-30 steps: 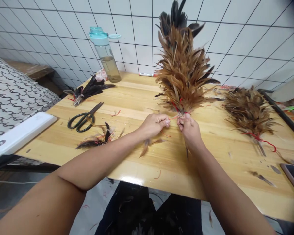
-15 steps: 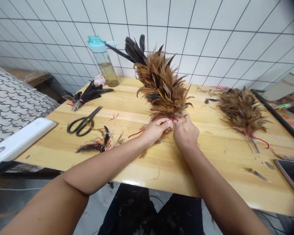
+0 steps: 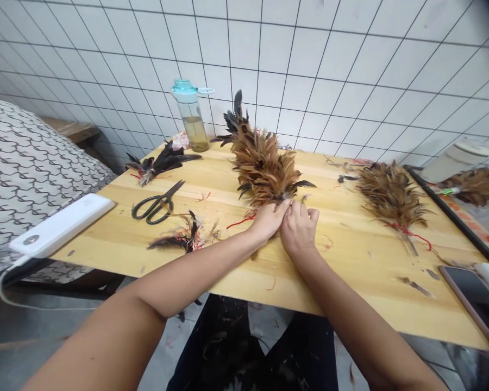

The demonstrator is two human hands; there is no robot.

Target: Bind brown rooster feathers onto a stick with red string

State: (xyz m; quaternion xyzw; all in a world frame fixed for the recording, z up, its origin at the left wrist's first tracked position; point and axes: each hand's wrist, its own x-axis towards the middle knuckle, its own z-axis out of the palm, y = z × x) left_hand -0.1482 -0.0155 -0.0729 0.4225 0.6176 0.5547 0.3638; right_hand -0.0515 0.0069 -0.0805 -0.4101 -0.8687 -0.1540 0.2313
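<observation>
A bundle of brown and black rooster feathers (image 3: 263,163) stands on the wooden tabletop (image 3: 342,266), its dark tips pointing away from me. My left hand (image 3: 268,221) and my right hand (image 3: 299,228) are shut together on its base, hiding the stems. A red thread (image 3: 240,221) runs out from under my left hand. Left of my hands lie black-handled scissors (image 3: 157,205) and a tuft of dark loose feathers (image 3: 183,239). To the right rests a second feather bundle (image 3: 391,195) tied with red thread.
Black feathers (image 3: 163,160) and a plastic water bottle (image 3: 190,117) stand at the back by the tiled wall (image 3: 330,70). A white power bank (image 3: 61,225) sits at the left edge, beside patterned bedding (image 3: 24,174). A phone (image 3: 472,298) lies at the right edge.
The feather bundle has dropped lower towards the tabletop, and my hands have come closer together at its base. The camera view has tilted up, showing more of the wall.
</observation>
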